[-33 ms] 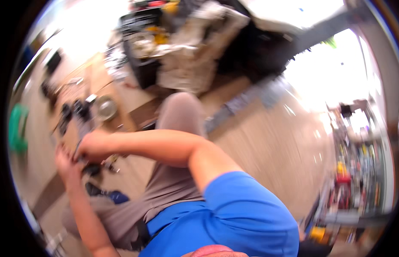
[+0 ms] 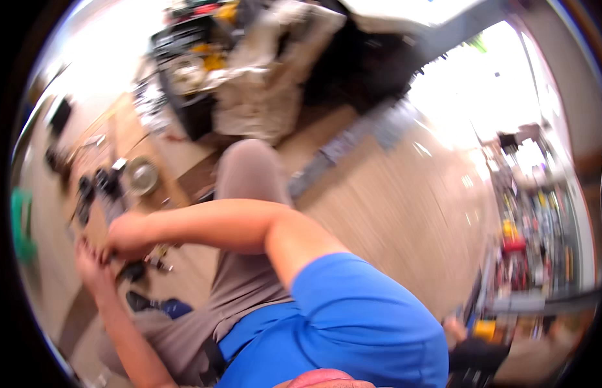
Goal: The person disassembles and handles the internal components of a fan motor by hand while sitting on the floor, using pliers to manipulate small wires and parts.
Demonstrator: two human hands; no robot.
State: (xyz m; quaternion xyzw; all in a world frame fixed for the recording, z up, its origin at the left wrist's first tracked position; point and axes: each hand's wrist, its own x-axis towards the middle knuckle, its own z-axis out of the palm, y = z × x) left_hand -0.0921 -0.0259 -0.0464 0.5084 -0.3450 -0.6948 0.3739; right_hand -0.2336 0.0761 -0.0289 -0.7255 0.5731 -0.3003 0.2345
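At the left, above a wooden board (image 2: 110,129), my right hand (image 2: 126,236) is closed around something small and dark that I cannot make out. My left hand (image 2: 94,265) meets it from below, its fingers smeared by motion. On the board lie dark metal parts (image 2: 106,183) and a round, pale metal dish (image 2: 143,176), just beyond my hands. Small metal pieces (image 2: 161,262) rest on the floor beside my right wrist.
A black container heaped with parts (image 2: 184,77) and crumpled pale cloth (image 2: 256,110) lie ahead. A green plastic object (image 2: 21,223) is at the far left. Crowded shelves (image 2: 527,246) line the right. A person's dark-clothed legs (image 2: 482,359) show at lower right.
The view has swung slightly, so the container and cloth sit further left and the board lower in the picture. My hands stay together, a little lower in view.
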